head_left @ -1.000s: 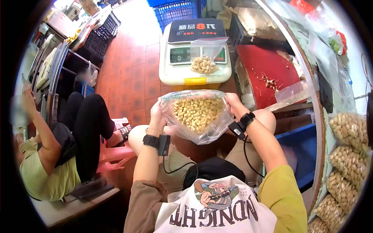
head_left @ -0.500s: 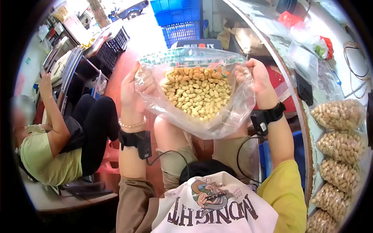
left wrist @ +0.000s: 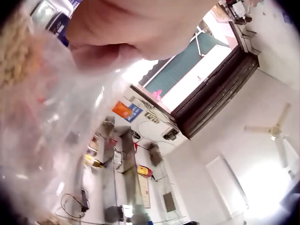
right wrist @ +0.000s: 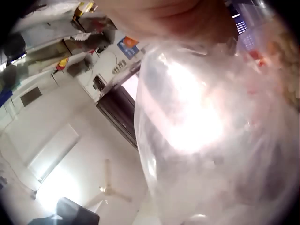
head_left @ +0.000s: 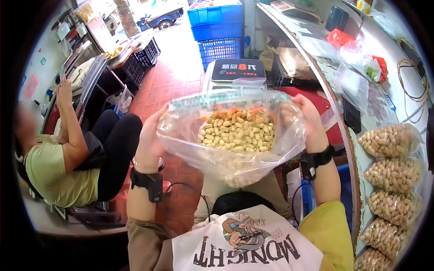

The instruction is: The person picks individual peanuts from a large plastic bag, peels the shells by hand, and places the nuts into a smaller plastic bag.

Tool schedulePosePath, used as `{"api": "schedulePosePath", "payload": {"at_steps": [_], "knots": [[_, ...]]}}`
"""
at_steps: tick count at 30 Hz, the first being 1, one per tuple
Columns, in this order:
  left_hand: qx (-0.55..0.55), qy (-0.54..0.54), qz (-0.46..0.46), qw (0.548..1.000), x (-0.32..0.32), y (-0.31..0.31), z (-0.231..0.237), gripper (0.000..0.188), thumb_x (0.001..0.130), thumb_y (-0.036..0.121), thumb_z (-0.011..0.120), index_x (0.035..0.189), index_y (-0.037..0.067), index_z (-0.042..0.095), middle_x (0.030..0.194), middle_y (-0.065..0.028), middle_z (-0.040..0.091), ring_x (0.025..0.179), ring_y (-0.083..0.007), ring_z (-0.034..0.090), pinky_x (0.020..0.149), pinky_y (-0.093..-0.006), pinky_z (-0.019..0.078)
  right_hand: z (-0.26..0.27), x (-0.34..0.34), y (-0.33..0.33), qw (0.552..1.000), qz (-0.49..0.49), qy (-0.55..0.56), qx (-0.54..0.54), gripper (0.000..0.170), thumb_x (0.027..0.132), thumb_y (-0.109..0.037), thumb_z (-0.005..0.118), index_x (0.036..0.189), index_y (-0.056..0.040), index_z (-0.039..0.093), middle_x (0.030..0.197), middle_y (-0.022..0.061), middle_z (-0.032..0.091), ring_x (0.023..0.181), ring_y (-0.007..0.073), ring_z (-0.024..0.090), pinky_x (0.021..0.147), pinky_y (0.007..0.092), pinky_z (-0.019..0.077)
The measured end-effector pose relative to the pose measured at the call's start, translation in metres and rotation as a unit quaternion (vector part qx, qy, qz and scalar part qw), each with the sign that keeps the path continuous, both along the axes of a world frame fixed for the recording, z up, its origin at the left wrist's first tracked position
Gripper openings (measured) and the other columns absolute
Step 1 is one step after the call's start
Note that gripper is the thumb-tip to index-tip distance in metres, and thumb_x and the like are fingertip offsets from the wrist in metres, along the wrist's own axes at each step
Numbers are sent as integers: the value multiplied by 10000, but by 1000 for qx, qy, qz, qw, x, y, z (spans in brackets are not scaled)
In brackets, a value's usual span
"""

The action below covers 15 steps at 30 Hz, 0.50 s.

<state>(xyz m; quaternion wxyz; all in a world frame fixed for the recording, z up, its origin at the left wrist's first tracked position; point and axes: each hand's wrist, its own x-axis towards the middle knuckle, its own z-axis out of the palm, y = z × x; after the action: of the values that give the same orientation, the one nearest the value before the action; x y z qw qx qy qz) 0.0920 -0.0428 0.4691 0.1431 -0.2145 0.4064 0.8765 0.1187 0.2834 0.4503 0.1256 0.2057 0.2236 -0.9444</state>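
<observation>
In the head view a clear plastic bag [head_left: 181, 135] with green print along its upper edge holds a heap of peanuts [head_left: 237, 131]. My left hand [head_left: 153, 135] grips the bag's left side and my right hand [head_left: 312, 122] grips its right side, so it hangs spread between them above the lap. In the left wrist view the left hand [left wrist: 136, 28] holds the crumpled film. The right wrist view shows the right hand [right wrist: 173, 18] above the bag's film [right wrist: 187, 117]; its fingertips are hidden there.
Beyond the bag stands a scale [head_left: 237, 70], with blue crates [head_left: 214, 20] behind it. Several bags of peanuts [head_left: 391, 174] lie on the counter at the right, near a dark phone [head_left: 351, 115]. A seated person [head_left: 68, 162] is at the left.
Both hands first raised the bag from in front of the scale towards the head camera, then it sank slightly in view. The head view has tilted up, showing more of the crates and street.
</observation>
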Motion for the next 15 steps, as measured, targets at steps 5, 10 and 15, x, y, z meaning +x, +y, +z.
{"api": "schedulePosePath", "payload": {"at_steps": [5,10,15], "knots": [[-197,228,-127,945,18,-43,-36,236,1019,249,469,1029,32,558,806,-3,563,658,-81,519,564,-238,415,-43,14,28,947,156,281,26,299,896,-131,453,1151,-3,545,944,114,648,814,196,635,780,348,525],[-827,492,6,272,46,-15,-1,469,886,299,648,1205,-21,524,959,-82,592,753,-193,570,727,-322,434,-8,37,23,566,-96,258,777,354,886,-189,601,1155,42,597,801,90,670,653,169,627,629,325,508],[-862,372,-131,318,33,20,-5,572,809,275,695,1261,-34,529,869,-102,648,826,-284,635,733,-372,483,12,37,-9,404,-38,244,881,421,844,-206,661,1164,61,601,798,238,662,699,346,668,651,384,517]]}}
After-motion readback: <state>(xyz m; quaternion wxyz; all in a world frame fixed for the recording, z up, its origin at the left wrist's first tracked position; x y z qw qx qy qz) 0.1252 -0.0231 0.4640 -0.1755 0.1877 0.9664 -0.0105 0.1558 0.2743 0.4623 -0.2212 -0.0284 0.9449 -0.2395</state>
